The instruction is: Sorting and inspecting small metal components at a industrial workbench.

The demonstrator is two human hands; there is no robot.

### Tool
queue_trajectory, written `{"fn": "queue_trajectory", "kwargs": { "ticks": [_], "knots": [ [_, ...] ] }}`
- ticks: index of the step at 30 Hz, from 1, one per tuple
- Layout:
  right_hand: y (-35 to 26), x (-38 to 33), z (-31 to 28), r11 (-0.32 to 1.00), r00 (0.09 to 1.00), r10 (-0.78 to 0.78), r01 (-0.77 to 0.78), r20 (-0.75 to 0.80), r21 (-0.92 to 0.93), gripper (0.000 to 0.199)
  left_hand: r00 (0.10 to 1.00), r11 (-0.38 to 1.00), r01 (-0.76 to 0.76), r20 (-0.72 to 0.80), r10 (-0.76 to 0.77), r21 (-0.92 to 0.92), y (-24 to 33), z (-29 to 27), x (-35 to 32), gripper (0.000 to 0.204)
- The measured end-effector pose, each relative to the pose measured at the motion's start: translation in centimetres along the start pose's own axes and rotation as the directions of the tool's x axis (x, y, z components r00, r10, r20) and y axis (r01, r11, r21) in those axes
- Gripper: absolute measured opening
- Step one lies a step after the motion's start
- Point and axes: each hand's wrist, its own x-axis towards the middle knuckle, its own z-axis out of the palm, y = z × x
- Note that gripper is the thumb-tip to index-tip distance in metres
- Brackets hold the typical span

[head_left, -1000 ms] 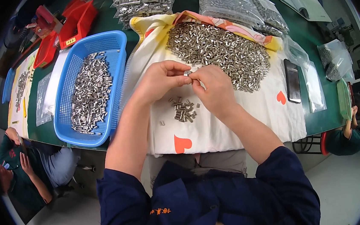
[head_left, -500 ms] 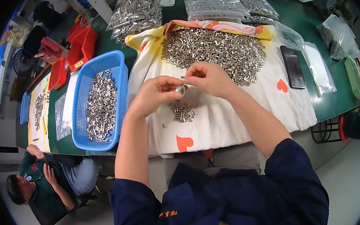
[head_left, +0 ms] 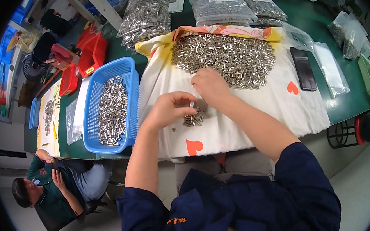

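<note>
- The right hand (head_left: 211, 87) has left the left hand, where both were pinched together half a second ago, and now lies palm down at the near edge of the big heap of small metal tubes (head_left: 226, 59) on the white cloth with orange hearts (head_left: 255, 118)
- Its fingers are curled loosely onto the heap; whether they have closed on a tube cannot be told, since the back of the hand hides them
- The left hand (head_left: 171, 110) has stayed over the cloth, thumb and fingers bent in around one small metal piece (head_left: 192, 104) at its fingertips, just above the small pile of tubes (head_left: 193, 120)
- That split suggests one piece is finished and being put down on the small pile while the other hand goes for a fresh one
- To the left a blue basket (head_left: 99, 85) holds more tubes; clear bags of them (head_left: 145, 15) lie beyond, and a black phone (head_left: 302, 68) sits on the cloth at the right
</note>
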Motion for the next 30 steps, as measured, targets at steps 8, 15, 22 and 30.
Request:
{"fn": "queue_trajectory", "kwargs": {
  "ticks": [8, 15, 22, 30],
  "knots": [
    [-0.6, 0.1, -3.3, 0.677, 0.927, 0.323, -0.368, 0.192, 0.637, 0.010, 0.986, 0.886, -0.103, -0.164, 0.030, -0.453, -2.1, -1.1, 3.0, 0.033],
    [-1.4, 0.1, -3.0, 0.652, 0.926, 0.272, -0.378, 0.263, 0.657, 0.012, 0.981, 0.840, -0.178, -0.162, 0.108, -0.512, -2.8, -1.4, 3.2, 0.031],
    [-1.9, -0.4, -2.6, 0.956, 0.996, 0.037, -0.010, -0.087, 0.293, 0.009, 0.976, 0.872, -0.189, -0.183, 0.117, -0.452, -2.4, -0.8, 3.2, 0.030],
    [-1.5, -0.2, -3.8, 0.753, 0.943, 0.210, -0.324, 0.257, 0.572, 0.009, 0.995, 0.911, -0.093, -0.081, 0.066, -0.403, -2.1, -1.4, 2.7, 0.029]
  ]
}}
